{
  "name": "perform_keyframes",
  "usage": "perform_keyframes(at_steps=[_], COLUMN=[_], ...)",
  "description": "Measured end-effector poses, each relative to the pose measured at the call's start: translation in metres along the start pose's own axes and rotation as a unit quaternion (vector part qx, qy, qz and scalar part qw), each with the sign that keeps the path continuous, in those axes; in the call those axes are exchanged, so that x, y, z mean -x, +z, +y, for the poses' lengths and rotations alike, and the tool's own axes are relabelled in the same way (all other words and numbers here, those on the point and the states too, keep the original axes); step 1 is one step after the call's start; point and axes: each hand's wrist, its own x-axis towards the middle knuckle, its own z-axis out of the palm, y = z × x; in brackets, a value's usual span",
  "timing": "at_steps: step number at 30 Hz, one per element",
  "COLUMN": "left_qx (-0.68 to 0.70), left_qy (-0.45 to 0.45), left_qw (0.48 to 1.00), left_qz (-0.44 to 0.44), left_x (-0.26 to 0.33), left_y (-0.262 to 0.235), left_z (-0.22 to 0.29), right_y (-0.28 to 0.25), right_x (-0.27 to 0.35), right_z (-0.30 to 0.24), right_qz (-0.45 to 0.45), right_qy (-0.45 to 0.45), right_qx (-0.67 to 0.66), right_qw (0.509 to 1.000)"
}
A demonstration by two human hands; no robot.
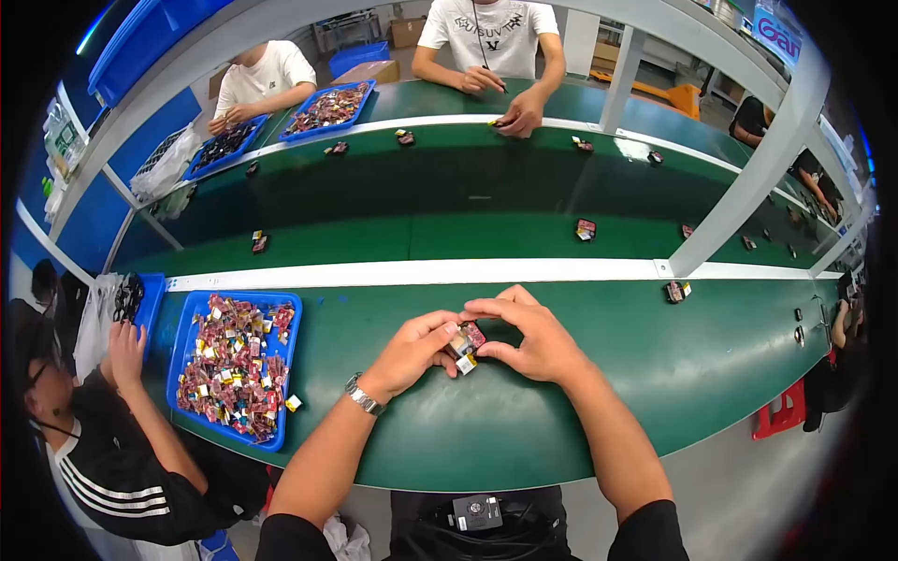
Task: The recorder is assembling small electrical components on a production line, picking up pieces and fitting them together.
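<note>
Between my two hands, above the green tabletop, is a small electronic module point(465, 340) with a red circuit board, dark edges and a white-and-yellow tag hanging at its lower side. My left hand point(412, 353) pinches it from the left with thumb and fingers; a metal watch is on that wrist. From the right, the thumb and curled fingers of my right hand point(531, 335) grip its other edge. Fingers cover part of the module, so its underside is hidden. Left of my hands, a blue tray point(296, 341) holds a heap of red circuit boards point(229, 374) with yellow-and-white tags.
Beyond a white rail point(421, 273) runs a green conveyor belt point(421, 234) carrying spaced-out modules. Another module point(675, 293) lies by the post point(739, 178) at right. Co-workers sit opposite and at my left. A red stool point(781, 411) stands right of the table.
</note>
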Motion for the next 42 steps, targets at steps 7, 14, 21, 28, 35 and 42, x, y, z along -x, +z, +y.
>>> perform_keyframes(at_steps=[7,14,21,28,35,42], left_qx=[0.044,0.035,0.04,0.034,0.022,0.023], left_qy=[0.063,0.075,0.085,0.081,0.077,0.071], left_qw=[0.995,0.995,0.993,0.993,0.995,0.995], left_qz=[0.064,0.062,0.075,0.083,0.062,0.067], left_x=[0.001,0.0,0.0,0.0,0.0,0.001], left_y=[0.012,0.009,0.006,0.007,0.006,0.006], left_z=[-0.003,-0.004,-0.007,-0.007,-0.007,-0.006], right_y=[0.023,0.04,0.04,0.041,0.03,0.028], right_x=[-0.006,-0.012,-0.013,-0.015,-0.013,-0.014], right_z=[-0.004,-0.004,0.001,-0.002,0.008,0.004], right_qz=[0.15,0.203,0.203,0.191,0.121,0.124], right_qy=[-0.057,-0.072,-0.12,-0.123,-0.121,-0.116], right_qx=[0.032,0.156,0.211,0.208,0.157,0.154], right_qw=[0.987,0.964,0.949,0.951,0.973,0.973])
